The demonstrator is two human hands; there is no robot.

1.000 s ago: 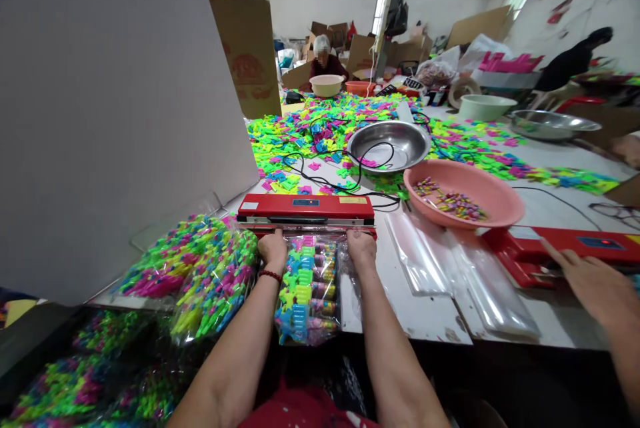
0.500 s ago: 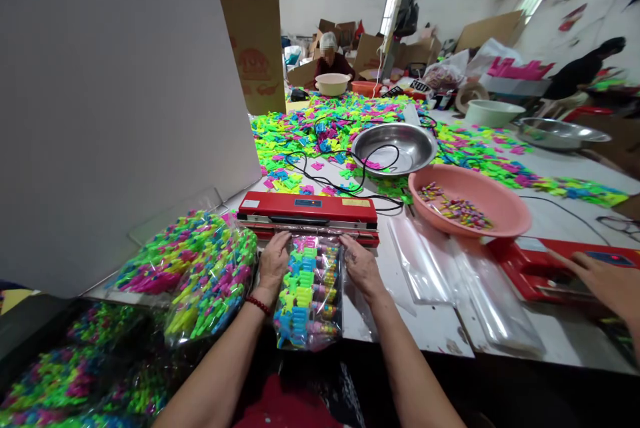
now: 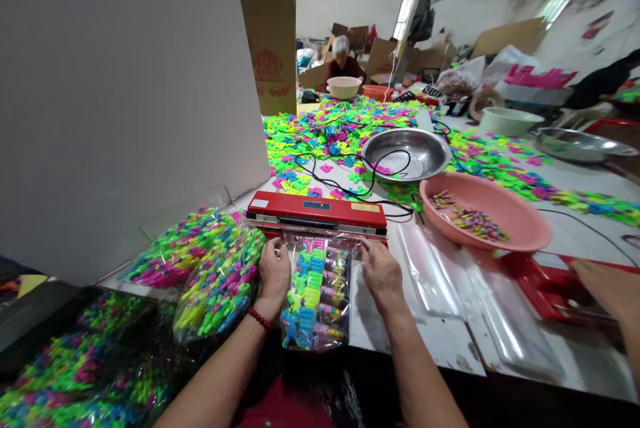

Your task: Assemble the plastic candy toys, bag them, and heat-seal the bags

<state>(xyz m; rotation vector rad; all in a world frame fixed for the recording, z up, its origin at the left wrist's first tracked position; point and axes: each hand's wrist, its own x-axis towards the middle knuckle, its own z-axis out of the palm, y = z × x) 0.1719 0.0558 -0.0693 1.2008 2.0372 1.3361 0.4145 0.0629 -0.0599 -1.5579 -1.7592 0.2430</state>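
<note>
A clear plastic bag (image 3: 306, 295) of bright toy pieces and small patterned tubes lies at the table's front edge. My left hand (image 3: 275, 275) is closed at the top left corner of the bag, fingers pinching the film. At the opposite top corner, my right hand (image 3: 383, 273) pinches the film between thumb and finger. Between them the bag's mouth is stretched flat along the front of a red heat sealer (image 3: 320, 209). Whether the film lies inside the sealer's jaw I cannot tell. Filled bags of colourful pieces (image 3: 220, 281) sit left of my left hand.
A pink basin (image 3: 520, 221) with small tubes and a steel bowl (image 3: 430, 158) stand behind. Empty clear bags (image 3: 430, 275) lie to the right. A co-worker's hand (image 3: 607, 291) rests at a second red sealer (image 3: 535, 281). Loose toy pieces (image 3: 320, 125) cover the far table.
My hands have moved slightly apart, spreading the bag's mouth wider. The co-worker's hand has shifted over the second sealer. The whole view has swung a little left.
</note>
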